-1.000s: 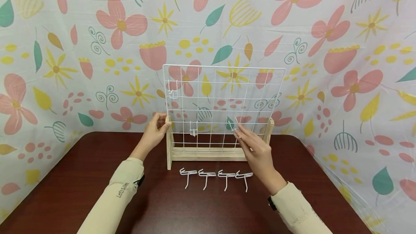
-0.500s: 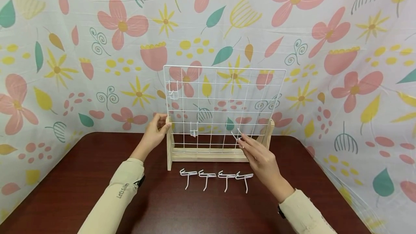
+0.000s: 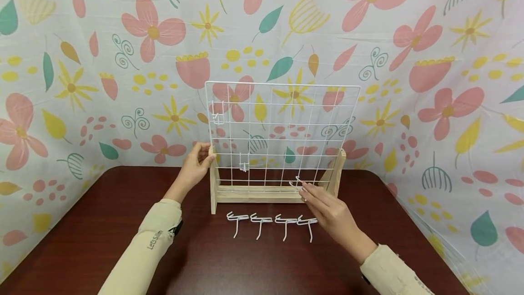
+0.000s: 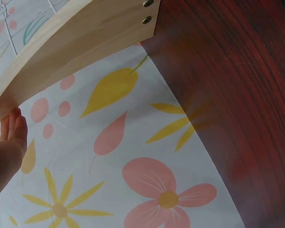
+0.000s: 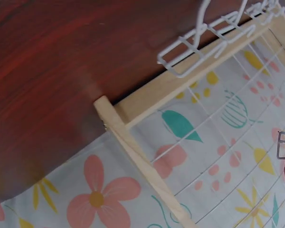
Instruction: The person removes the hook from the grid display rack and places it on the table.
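On the worktop [image 3: 229, 267], a rack [image 3: 262, 197] is stood toward the far edge, its left post [image 3: 213, 185] clasped in the left grip [image 3: 194, 165]. Near its lower edge, a hook [image 3: 294, 186] is pinched by the nearly closed right grip [image 3: 331, 211].

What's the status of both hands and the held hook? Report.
Left hand gripping wooden stand. Right hand pinching white hook by wire grid, contact unclear. Four more hooks on table. Nothing visibly blocking.
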`<state>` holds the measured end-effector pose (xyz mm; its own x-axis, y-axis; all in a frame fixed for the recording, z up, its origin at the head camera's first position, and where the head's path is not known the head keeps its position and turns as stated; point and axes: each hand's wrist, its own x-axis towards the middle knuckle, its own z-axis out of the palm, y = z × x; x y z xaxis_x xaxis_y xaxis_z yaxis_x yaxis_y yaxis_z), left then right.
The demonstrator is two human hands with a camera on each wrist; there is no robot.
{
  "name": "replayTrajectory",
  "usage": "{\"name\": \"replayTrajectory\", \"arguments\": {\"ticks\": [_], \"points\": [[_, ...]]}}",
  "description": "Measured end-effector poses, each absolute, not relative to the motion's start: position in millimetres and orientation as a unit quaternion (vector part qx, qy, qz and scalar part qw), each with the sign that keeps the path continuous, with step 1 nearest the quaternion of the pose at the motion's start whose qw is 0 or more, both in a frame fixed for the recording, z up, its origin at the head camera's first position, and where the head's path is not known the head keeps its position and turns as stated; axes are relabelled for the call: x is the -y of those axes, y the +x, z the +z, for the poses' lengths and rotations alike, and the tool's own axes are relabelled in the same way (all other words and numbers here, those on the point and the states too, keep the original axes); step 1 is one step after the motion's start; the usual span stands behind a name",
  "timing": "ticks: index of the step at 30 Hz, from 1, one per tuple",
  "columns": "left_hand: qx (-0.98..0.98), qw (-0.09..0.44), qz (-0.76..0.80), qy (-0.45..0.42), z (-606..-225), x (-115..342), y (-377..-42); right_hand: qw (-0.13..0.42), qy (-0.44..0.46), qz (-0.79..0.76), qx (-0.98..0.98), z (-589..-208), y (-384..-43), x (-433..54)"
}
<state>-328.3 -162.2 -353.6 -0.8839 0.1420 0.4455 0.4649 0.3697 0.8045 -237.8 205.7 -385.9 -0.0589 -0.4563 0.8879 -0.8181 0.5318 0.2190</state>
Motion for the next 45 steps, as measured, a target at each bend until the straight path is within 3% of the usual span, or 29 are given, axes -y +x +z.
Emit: {"name": "replayTrajectory", "arguments": {"ticks": [45], "points": [[0.809, 0.159, -0.534, -0.188, -354.9, 162.3, -330.1, 0.448, 0.535, 0.039, 0.715, -425.7, -215.6, -233.9]]}}
